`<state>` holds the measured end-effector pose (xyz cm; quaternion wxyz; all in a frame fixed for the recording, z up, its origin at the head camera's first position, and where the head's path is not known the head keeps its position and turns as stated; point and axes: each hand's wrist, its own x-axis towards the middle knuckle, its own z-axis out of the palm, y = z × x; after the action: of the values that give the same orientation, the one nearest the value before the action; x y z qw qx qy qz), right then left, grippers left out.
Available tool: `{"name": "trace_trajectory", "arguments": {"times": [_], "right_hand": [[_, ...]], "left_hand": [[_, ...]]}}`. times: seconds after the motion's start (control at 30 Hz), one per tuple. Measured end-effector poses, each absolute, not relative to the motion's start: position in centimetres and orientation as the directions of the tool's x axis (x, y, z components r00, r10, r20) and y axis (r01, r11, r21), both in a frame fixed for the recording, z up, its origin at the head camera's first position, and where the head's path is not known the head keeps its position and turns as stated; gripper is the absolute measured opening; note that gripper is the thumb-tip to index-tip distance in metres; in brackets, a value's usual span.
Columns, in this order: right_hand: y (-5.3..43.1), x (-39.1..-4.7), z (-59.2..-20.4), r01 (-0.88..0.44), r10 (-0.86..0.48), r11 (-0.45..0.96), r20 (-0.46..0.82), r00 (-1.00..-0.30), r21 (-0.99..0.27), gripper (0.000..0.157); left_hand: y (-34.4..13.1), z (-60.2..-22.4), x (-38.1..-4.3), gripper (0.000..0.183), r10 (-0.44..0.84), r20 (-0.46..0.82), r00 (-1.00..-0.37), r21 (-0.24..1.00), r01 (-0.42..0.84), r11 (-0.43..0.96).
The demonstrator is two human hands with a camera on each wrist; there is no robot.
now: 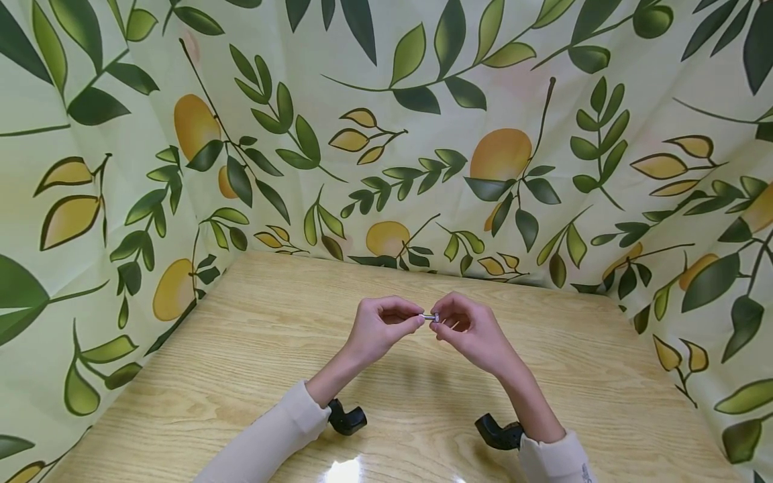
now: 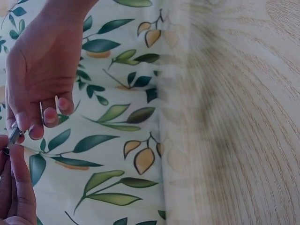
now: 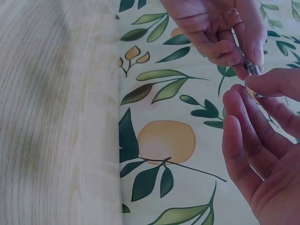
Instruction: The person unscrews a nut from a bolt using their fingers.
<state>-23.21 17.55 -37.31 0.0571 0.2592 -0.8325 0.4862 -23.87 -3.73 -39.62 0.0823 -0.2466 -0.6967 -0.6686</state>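
Observation:
A small silver bolt (image 1: 429,316) with a threaded shank (image 3: 253,69) lies level between both hands, above the table. Its narrow end is pinched between the thumb and fingertips of my left hand (image 1: 377,329). The thumb and fingers of my right hand (image 1: 474,329) grip the wider end, and partly cover it. In the right wrist view, the right hand (image 3: 276,168) has its other fingers extended below the bolt. The left wrist view shows the left hand (image 2: 18,187) at the lower left, its fingertips meeting the bolt (image 2: 15,135) beneath the right hand (image 2: 44,65).
A light wood-grain table (image 1: 253,335) lies beneath both hands. Behind and beside it hangs a cloth (image 1: 386,194) printed with leaves and fruit. Black curved mounts (image 1: 347,417) sit at both wrists, by the cream sleeves (image 1: 290,422). Bright glare shows at the near edge.

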Motion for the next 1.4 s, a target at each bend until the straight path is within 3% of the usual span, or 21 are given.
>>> {"name": "trace_trajectory", "arguments": {"times": [0.33, 0.67, 0.83, 0.97, 1.13, 1.4], "right_hand": [[17.59, -23.3, -37.28, -0.418, -0.37, 0.418, 0.27, -0.889, -0.806, 0.015], [17.47, -23.14, -37.16, -0.48, -0.369, 0.391, 0.344, -0.863, -0.785, 0.015], [17.58, -23.1, -37.08, -0.462, -0.37, 0.402, 0.322, -0.872, -0.791, 0.02], [17.63, -23.12, -37.12, -0.439, -0.37, 0.415, 0.293, -0.882, -0.797, 0.015], [17.66, -23.17, -37.23, -0.461, -0.358, 0.42, 0.324, -0.876, -0.782, 0.01], [17.64, -23.28, -37.32, -0.487, -0.365, 0.397, 0.353, -0.861, -0.778, 0.016]], "left_hand": [[-3.76, -39.61, -23.8, 0.013, 0.236, 0.438, -0.867, 0.895, 0.445, -0.025], [-3.69, -39.71, -23.96, 0.014, 0.233, 0.438, -0.868, 0.895, 0.446, -0.02], [-3.75, -39.67, -23.94, 0.015, 0.233, 0.438, -0.868, 0.895, 0.447, -0.018], [-3.78, -39.65, -23.84, 0.013, 0.234, 0.443, -0.866, 0.892, 0.451, -0.019], [-3.71, -39.67, -23.81, 0.014, 0.241, 0.442, -0.864, 0.892, 0.451, -0.019], [-3.68, -39.64, -23.87, 0.014, 0.238, 0.439, -0.866, 0.894, 0.447, -0.023]]}}
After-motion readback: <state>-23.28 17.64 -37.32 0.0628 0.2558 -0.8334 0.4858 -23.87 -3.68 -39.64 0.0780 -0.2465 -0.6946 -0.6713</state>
